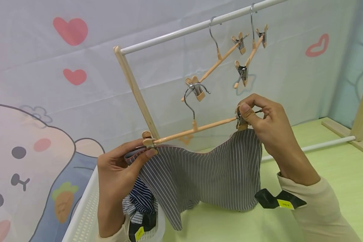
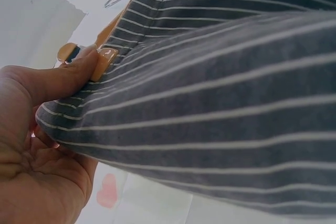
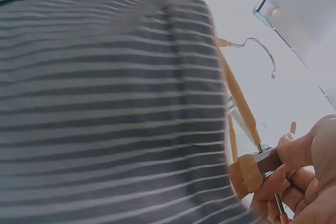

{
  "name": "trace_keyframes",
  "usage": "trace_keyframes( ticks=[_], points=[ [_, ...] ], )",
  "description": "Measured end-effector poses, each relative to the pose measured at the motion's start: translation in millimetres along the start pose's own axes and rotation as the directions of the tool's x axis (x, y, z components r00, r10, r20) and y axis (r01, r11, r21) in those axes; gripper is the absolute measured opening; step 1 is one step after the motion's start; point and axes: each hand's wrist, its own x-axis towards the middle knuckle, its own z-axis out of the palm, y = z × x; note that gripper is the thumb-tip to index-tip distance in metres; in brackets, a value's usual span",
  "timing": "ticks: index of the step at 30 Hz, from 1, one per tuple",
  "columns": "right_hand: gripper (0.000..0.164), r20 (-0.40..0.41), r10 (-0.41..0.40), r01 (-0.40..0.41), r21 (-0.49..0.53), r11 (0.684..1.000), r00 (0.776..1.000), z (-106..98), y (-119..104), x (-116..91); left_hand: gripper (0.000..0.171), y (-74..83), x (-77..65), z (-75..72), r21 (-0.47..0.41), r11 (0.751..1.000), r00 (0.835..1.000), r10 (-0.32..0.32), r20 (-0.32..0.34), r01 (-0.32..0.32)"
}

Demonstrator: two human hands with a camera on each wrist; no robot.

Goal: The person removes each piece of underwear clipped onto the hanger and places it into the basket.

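A grey garment with thin white stripes (image 1: pixel 205 171), which looks like shorts, hangs by its top edge from an orange clip hanger (image 1: pixel 199 128). My left hand (image 1: pixel 118 174) pinches the garment's left top corner, thumb in front, right beside the left clip (image 1: pixel 148 139). That clip's tip (image 2: pixel 105 62) lies over the cloth in the left wrist view. With thumb and fingers, my right hand (image 1: pixel 267 124) grips the right clip (image 3: pixel 251 173) by its handles. The clip sits at the garment's right top corner. The hanger's metal hook (image 1: pixel 186 101) points up, off the rail.
Behind the hands, a white rail (image 1: pixel 175 31) on a wooden post (image 1: pixel 136 90) carries two more clip hangers (image 1: pixel 219 62). At lower left stands a white basket (image 1: pixel 87 198) with striped clothes (image 1: pixel 140 198). The tabletop (image 1: pixel 224 225) is light green.
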Motion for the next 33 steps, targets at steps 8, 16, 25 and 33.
trace_keyframes(
  ticks=[8,16,25,33],
  points=[
    [0.029,0.015,-0.024,0.022,0.136,0.990,1.000,0.3,-2.8,0.9,0.028,-0.1,0.7,1.2,-0.026,1.000,1.000,-0.006,-0.001,0.006],
    [0.025,0.021,-0.031,0.024,0.290,0.957,0.999,1.0,-1.8,4.2,0.028,-0.3,1.9,1.4,-0.029,1.000,1.000,-0.006,0.006,0.006],
    [0.019,0.054,-0.054,0.035,0.303,0.952,0.997,0.8,-0.6,3.4,0.031,-0.9,0.9,0.4,-0.039,0.999,1.000,-0.003,0.000,0.003],
    [0.017,0.079,-0.078,0.057,0.234,0.970,0.994,0.2,2.5,5.3,0.031,-0.6,1.2,0.2,-0.044,0.999,1.000,-0.004,0.002,0.004]
  ],
)
